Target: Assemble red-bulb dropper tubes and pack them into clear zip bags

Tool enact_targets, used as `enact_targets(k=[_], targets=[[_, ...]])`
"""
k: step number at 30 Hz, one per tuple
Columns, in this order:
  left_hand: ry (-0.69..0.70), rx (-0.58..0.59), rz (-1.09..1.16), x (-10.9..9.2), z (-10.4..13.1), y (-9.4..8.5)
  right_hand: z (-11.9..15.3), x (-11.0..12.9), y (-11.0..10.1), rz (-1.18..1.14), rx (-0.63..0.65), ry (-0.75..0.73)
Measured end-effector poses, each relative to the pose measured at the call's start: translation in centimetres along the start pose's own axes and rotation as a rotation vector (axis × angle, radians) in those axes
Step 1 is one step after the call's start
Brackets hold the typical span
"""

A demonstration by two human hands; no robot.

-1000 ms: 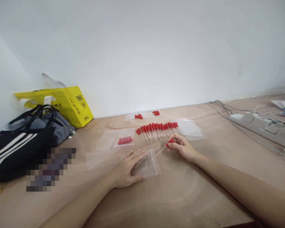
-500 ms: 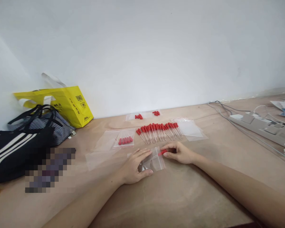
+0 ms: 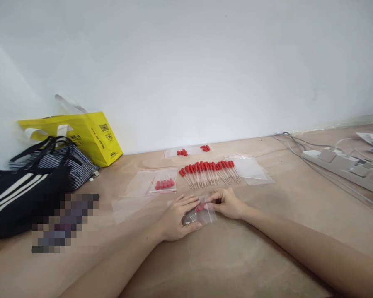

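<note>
My left hand (image 3: 178, 217) holds a clear zip-lock bag (image 3: 209, 216) against the table, with the fingers on its far edge and the thumb on its near edge. At the bag's mouth, the closed fingers of my right hand (image 3: 226, 203) pinch a dropper with a red bulb (image 3: 200, 207). The red bulb shows inside the clear plastic; the dropper's tube is hard to make out. Just beyond my hands lies a row of several red-bulbed droppers (image 3: 208, 171), bulbs pointing away. Left of the row, a filled bag (image 3: 163, 184) holds several droppers.
Flat clear bags (image 3: 250, 169) lie right of the row, and other bags (image 3: 136, 184) lie left. Bagged red-bulbed droppers (image 3: 182, 152) rest near the wall. A power strip (image 3: 345, 167) with cables is at right. A yellow bag (image 3: 102, 140) and black bag (image 3: 21, 203) stand at left.
My right hand has moved left, carrying the red bulb from the bag's mouth to inside the plastic. The left hand has stayed nearly still on the bag.
</note>
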State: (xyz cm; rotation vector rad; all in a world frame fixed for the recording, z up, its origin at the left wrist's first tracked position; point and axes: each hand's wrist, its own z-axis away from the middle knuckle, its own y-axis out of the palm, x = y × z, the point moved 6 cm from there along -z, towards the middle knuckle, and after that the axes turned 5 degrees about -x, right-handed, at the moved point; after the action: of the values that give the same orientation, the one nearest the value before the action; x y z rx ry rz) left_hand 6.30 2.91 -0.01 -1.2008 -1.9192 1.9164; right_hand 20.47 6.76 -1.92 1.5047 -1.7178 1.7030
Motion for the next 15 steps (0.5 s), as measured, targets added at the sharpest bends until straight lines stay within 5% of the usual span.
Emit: enact_targets(k=[4,7,9,15], targets=[[-0.017,-0.189,0.041,0.2,-0.2,-1.6,-0.2,-0.9,-0.9,-0.064,0.006,0.03],[-0.228,-0.384,-0.015,2.7,-1.4,-3.9,-0.1,-2.3,-2.3,-0.1,-0.051,0.112],[-0.458,-0.415,-0.119,5.4,-2.8,-4.9,0.0,-3.2,-3.2,-0.075,-0.105,0.168],[-0.714,-0.367,-0.196,10.7,-8.3,-5.1,0.2,-3.1,-3.3,0.045,-0.125,0.126]])
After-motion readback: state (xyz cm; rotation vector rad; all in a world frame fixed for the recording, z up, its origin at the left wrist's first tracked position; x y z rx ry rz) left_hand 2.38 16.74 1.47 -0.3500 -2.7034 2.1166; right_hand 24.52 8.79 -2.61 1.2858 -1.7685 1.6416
